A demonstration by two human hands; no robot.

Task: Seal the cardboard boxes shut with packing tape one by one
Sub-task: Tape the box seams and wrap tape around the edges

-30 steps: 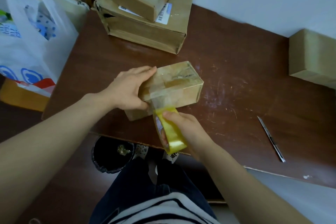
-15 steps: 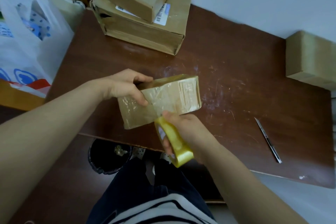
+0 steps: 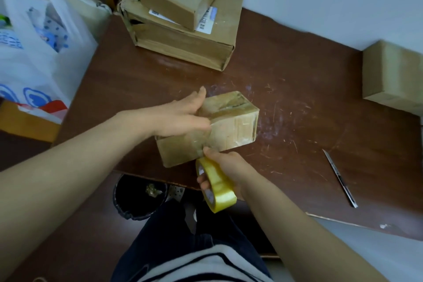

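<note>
A small cardboard box (image 3: 231, 123), partly wrapped in clear tape, sits near the front edge of the brown table (image 3: 297, 103). My left hand (image 3: 180, 117) grips its left top part, thumb on the near face and fingers over the top. My right hand (image 3: 225, 166) holds a yellow roll of packing tape (image 3: 217, 186) just below the box's near face. A strip of tape runs from the roll up onto the box.
Two stacked cardboard boxes (image 3: 183, 18) stand at the back of the table, another box (image 3: 393, 78) at the right edge. A utility knife (image 3: 340, 177) lies at the front right. A white plastic bag (image 3: 39, 46) hangs left; a black bin (image 3: 139, 197) sits under the table.
The box was tipped up toward me half a second ago and now lies flatter on the table. My left hand shifted its grip; my right hand stayed below the box with the roll.
</note>
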